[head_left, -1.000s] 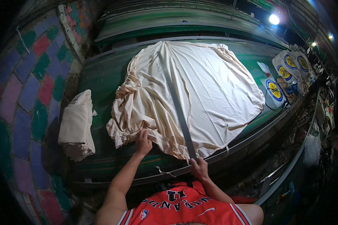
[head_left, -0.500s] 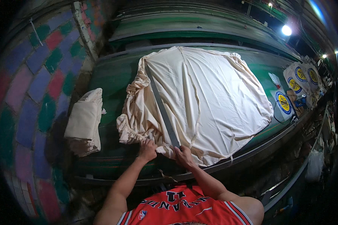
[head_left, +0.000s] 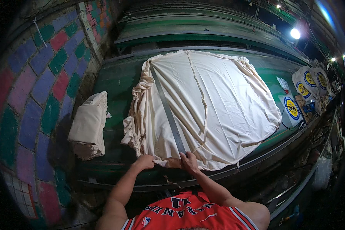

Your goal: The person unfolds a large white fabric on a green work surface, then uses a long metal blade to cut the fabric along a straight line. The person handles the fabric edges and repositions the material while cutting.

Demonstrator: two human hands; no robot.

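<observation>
- My left fingers (head_left: 146, 162) curl onto the near hem of the cream cloth (head_left: 218, 103); my right hand (head_left: 188, 161) presses flat on the metal ruler (head_left: 168, 113).
- I judge the cloth spread, ruler laid along its left side; its left edge remains bunched.
- A folded pile (head_left: 89, 126) lies left of the cloth.

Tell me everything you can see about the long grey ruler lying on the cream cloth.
The ruler is a long, flat, narrow grey strip that looks like metal. It lies flat on the spread cream cloth, running from near the cloth's far left corner to its near edge, slightly slanted. It sits beside the bunched folds on the cloth's left side. Its near end is under the right hand, which presses on it. The left hand rests on the cloth edge beside it, not on the ruler.
</observation>
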